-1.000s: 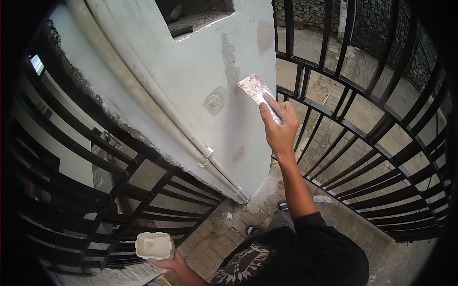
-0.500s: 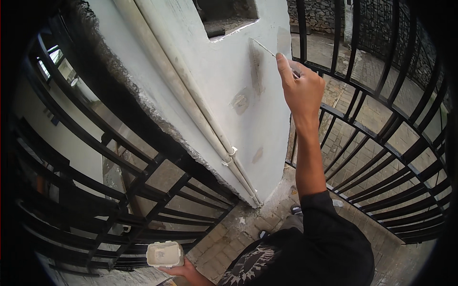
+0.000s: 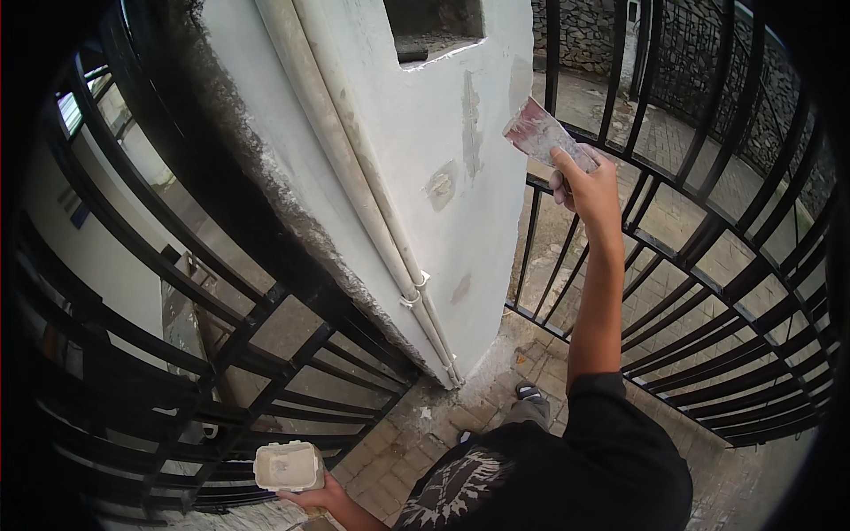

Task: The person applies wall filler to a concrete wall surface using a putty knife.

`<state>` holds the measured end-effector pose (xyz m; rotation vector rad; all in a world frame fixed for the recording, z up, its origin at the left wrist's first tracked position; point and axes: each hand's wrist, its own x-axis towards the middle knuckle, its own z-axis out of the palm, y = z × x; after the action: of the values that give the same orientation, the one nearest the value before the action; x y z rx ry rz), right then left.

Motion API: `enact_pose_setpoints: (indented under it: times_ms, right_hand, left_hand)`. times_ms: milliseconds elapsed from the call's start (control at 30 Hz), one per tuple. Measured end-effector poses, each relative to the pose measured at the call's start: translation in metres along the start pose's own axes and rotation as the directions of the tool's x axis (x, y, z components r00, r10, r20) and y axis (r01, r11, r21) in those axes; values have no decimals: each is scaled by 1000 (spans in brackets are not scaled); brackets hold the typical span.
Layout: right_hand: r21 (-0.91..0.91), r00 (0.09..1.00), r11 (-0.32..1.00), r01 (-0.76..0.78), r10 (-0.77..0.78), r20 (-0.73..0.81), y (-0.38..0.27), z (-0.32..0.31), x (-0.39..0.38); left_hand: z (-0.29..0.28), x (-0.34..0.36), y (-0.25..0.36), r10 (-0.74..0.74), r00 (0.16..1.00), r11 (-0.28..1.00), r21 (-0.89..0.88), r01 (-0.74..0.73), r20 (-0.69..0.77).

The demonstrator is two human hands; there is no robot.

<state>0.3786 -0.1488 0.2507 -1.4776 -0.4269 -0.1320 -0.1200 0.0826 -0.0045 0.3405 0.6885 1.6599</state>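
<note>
My right hand point(image 3: 582, 180) is closed round a putty knife point(image 3: 542, 134) with a broad reddish blade smeared with pale filler. The blade is lifted just off the right edge of the white wall point(image 3: 416, 124), its face turned toward me. On that wall are a long vertical strip of grey filler point(image 3: 471, 124) and a rounder filler patch point(image 3: 440, 186) lower left. Down at the lower left my left hand point(image 3: 317, 496) grips a small white plastic tub point(image 3: 289, 467) by its side. Pale paste lies inside the tub.
Two pale pipes point(image 3: 354, 177) run down the wall's left side. A square opening point(image 3: 434, 31) is cut above the filler. Black metal railings point(image 3: 699, 257) stand to the right, and more black bars point(image 3: 239, 354) to the left. Brick paving point(image 3: 390, 451) lies below.
My right hand has drawn the putty knife back from the wall to the right and turned its blade face-on. The dark mark under it now shows as a grey filler strip.
</note>
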Motion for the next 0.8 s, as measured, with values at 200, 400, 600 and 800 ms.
enact_pose_setpoints:
  times_ms: [200, 400, 600, 800]
  right_hand:
    - [-133, 998, 991, 2, 6, 62, 17, -1, -8]
    - [-265, 999, 964, 36, -37, 0, 34, 3, 7]
    - [-528, 927, 797, 295, -373, -45, 35, 37, -6]
    - [-343, 904, 862, 373, -421, -76, 40, 58, -26]
  left_hand:
    - [25, -20, -5, -20, 1000, 999, 49, 21, -5]
    - [24, -17, -5, -26, 1000, 999, 36, 26, 6]
    - [12, -12, -4, -10, 1000, 1000, 27, 9, 22]
    - [20, -16, -3, -3, 1000, 999, 36, 4, -24]
